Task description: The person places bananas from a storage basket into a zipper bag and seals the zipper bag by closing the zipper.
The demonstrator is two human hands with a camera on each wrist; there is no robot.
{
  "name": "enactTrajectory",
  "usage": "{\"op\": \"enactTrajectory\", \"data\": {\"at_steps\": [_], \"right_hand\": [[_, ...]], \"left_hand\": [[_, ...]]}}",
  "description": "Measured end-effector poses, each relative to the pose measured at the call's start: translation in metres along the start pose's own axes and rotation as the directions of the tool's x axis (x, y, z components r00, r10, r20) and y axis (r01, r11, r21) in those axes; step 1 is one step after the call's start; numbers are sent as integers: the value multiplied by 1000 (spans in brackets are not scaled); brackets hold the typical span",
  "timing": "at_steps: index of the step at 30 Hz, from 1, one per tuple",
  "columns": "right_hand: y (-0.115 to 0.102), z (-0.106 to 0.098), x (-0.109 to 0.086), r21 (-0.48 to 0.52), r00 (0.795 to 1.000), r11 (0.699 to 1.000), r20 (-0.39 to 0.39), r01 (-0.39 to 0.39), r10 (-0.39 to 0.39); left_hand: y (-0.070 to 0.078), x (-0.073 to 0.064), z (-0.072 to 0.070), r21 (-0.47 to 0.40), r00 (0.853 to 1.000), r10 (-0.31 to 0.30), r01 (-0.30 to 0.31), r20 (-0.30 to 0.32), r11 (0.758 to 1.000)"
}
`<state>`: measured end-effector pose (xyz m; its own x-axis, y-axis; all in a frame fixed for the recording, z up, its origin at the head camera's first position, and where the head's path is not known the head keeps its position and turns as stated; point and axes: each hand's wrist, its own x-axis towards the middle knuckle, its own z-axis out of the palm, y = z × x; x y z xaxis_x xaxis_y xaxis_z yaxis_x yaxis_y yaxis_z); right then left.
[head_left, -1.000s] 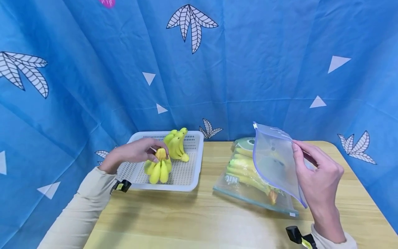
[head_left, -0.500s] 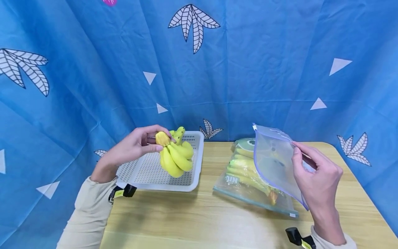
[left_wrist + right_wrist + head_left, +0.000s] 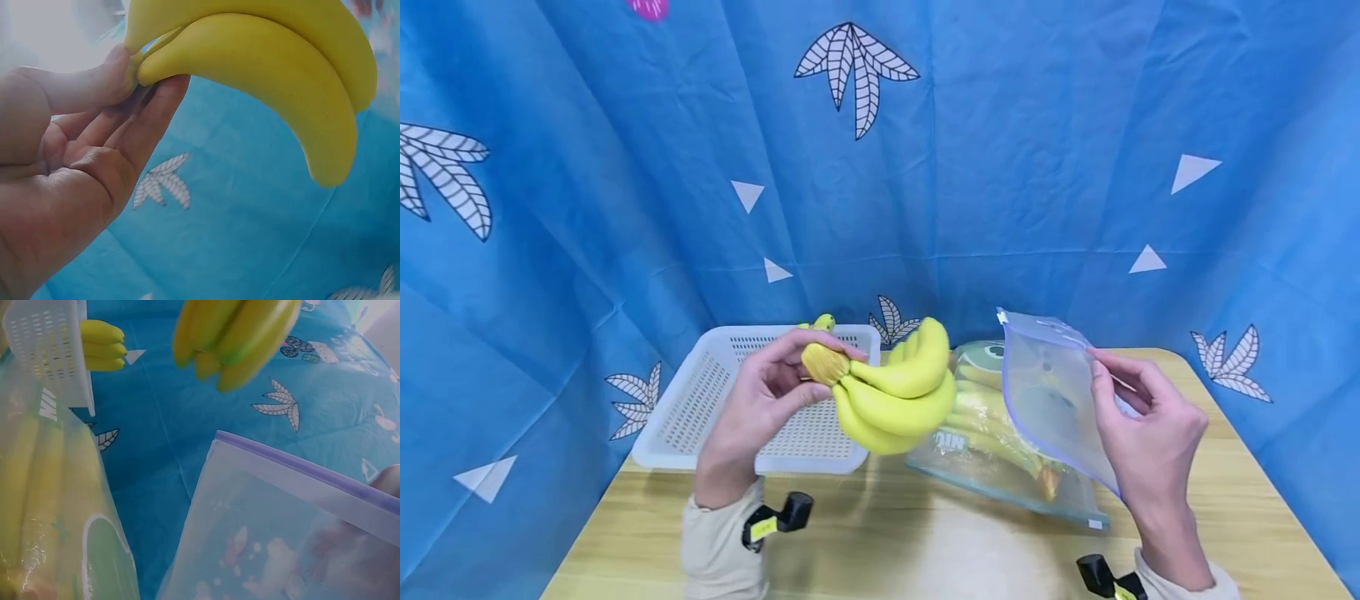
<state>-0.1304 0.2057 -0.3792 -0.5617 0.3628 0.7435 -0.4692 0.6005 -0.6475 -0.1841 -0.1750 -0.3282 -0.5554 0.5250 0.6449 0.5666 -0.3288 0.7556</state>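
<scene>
At frame centre, left hand (image 3: 767, 400) pinches a smooth yellow banana bunch (image 3: 891, 387) — right hand (image 3: 1146, 429) grips a clear purple-edged zip bag (image 3: 1048, 396).

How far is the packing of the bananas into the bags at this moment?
Done: one zip bag lies on the table with bananas inside. In hand: the left hand pinches a banana bunch by its stem, and the right hand holds an empty zip bag. Left: another bunch sits in the white basket.
</scene>
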Motion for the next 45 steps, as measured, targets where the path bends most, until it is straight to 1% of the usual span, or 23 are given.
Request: {"op": "enactTrajectory", "data": {"at_steps": [2,4,7,12,16,17,19,22,25,28,31,33,34,37,39,41,43,45], "right_hand": [[1,0,0,-5,1000,1000,6,11,-11],[2,1,-1,-4,1000,1000,4,20,-20],[4,3,-2,-4,1000,1000,5,29,-29],[2,6,-2,7,999,999,5,40,-40],[1,7,-2,10,998,998,4,59,-59],[0,7,-1,12,998,998,-1,64,-64],[0,7,-1,20,997,997,-9,72,-72],[-1,7,-1,42,997,996,-17,81,-81],[-2,7,-1,56,996,995,-2,87,-87],[-4,7,-2,55,996,995,20,89,-90],[-8,6,-2,49,995,995,33,92,-94],[-11,6,-3,47,995,994,33,96,-97],[-13,6,-3,47,995,994,31,98,-99],[-15,6,-3,55,994,993,29,102,-104],[-15,6,-4,62,994,993,44,101,-103],[-13,6,-5,57,993,994,76,89,-93],[-11,5,-5,41,990,996,108,83,-87],[-10,3,-6,-7,987,996,139,85,-83]], "left_hand": [[-10,2,12,-65,999,52,-51,14,997],[-19,4,23,-123,996,86,-82,21,989],[-32,6,35,-186,993,116,-110,20,976],[-53,6,51,-276,989,149,-141,9,951],[-72,10,61,-356,988,150,-129,31,926],[-76,11,63,-367,990,139,-116,37,923],[-83,14,68,-377,993,111,-84,49,922],[-91,17,75,-359,995,82,-56,57,932],[-94,20,83,-329,997,60,-41,47,943],[-96,22,95,-271,999,50,-45,11,962],[-98,25,109,-146,998,42,-47,-39,988],[-101,27,119,-48,996,44,-48,-71,998],[-103,28,124,0,995,49,-50,-84,999],[-109,30,138,139,991,76,-60,-111,988],[-109,32,145,218,987,110,-82,-117,972],[-107,34,152,274,983,141,-104,-121,956],[-104,37,157,310,978,170,-124,-125,943],[-106,38,159,335,972,193,-139,-133,932]]}}
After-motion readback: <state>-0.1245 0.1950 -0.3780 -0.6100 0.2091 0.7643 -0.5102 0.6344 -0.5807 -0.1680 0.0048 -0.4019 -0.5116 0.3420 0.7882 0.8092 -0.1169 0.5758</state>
